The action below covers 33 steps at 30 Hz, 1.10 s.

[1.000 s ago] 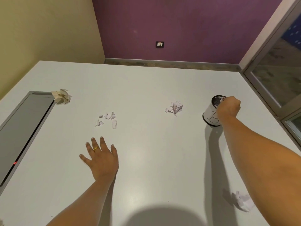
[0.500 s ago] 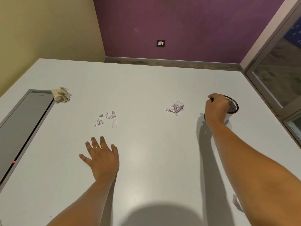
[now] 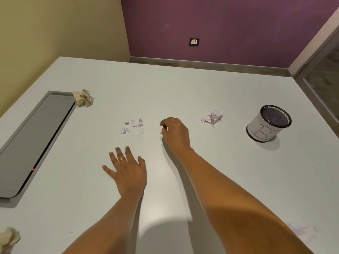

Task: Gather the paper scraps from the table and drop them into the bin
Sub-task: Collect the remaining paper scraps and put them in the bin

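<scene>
Head camera showed the left hand (image 3: pixel 126 171) flat on the table (image 3: pixel 183 85), fingers spread wide. At its one o'clock the right hand (image 3: pixel 176 132) curled its fingers round nothing visible. Torn paper scraps (image 3: pixel 133 127) lay just at its nine o'clock, the mesh bin (image 3: pixel 260 129) well off at three.

white table (image 3: pixel 183 88) with paper scraps (image 3: pixel 134 126), bin (image 3: pixel 264 129)
</scene>
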Each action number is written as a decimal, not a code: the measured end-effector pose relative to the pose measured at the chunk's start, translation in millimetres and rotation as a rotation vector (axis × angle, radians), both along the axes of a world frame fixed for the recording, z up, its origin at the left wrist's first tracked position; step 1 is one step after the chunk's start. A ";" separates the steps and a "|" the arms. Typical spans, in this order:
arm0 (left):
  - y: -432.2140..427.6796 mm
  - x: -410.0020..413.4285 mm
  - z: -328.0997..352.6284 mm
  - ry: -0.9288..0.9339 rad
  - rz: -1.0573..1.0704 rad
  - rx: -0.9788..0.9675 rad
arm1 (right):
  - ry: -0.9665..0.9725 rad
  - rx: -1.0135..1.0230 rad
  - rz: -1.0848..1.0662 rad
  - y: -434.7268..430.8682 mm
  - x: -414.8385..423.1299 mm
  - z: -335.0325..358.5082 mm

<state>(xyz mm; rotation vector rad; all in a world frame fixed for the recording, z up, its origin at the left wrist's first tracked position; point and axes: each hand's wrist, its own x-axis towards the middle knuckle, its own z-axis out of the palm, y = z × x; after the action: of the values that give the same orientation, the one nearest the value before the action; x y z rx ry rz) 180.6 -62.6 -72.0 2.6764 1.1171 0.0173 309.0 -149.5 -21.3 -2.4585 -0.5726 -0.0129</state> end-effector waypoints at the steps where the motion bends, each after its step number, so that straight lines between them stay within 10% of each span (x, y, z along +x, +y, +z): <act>1: 0.4 0.0 -0.5 -0.002 0.003 0.001 | 0.026 -0.028 0.077 8.9 -1.6 -3.0; 14: 0.5 0.7 -5.0 0.006 0.006 0.028 | 0.174 -0.299 0.488 60.3 -7.2 -31.5; 33: 0.6 -0.6 -1.6 0.000 0.000 -0.005 | -0.069 -0.325 0.401 12.1 -27.9 -23.9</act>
<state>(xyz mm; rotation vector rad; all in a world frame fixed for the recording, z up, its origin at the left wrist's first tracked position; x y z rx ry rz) 179.9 -61.9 -73.5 2.6724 1.1159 0.0144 281.1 -137.4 -45.2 -2.6099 -1.1687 0.1702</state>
